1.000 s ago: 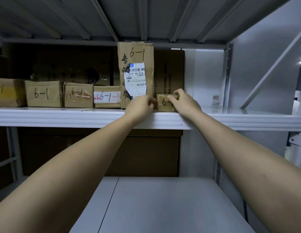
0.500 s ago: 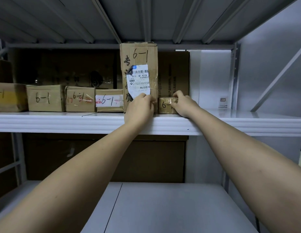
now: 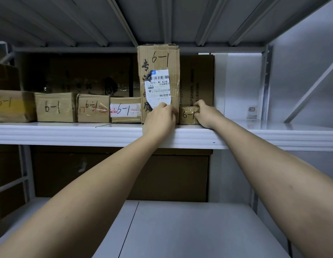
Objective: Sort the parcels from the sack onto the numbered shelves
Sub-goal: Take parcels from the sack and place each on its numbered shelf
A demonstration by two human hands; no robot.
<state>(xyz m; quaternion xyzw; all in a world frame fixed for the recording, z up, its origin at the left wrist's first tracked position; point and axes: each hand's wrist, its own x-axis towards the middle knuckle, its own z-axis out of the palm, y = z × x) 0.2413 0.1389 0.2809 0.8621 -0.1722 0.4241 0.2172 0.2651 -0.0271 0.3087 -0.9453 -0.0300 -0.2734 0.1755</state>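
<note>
As both arms reach up | small parcel (image 3: 188, 115) at shelf (image 3: 69, 134) front edge, touching tall parcel (image 3: 158, 71) | right hand (image 3: 206, 114) pinches its right end, nearer | left hand (image 3: 160, 118) pressed on tall parcel's base.

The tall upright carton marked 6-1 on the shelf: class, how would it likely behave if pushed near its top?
The tall carton stands on a narrow end, so it would probably tip rather than slide. Its creased, dented walls suggest it may flex. The left hand at its base would likely steady it.

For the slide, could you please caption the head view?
Both hands, left and right, seat a small parcel marked 6-1 beside the tall box on the shelf.
</note>
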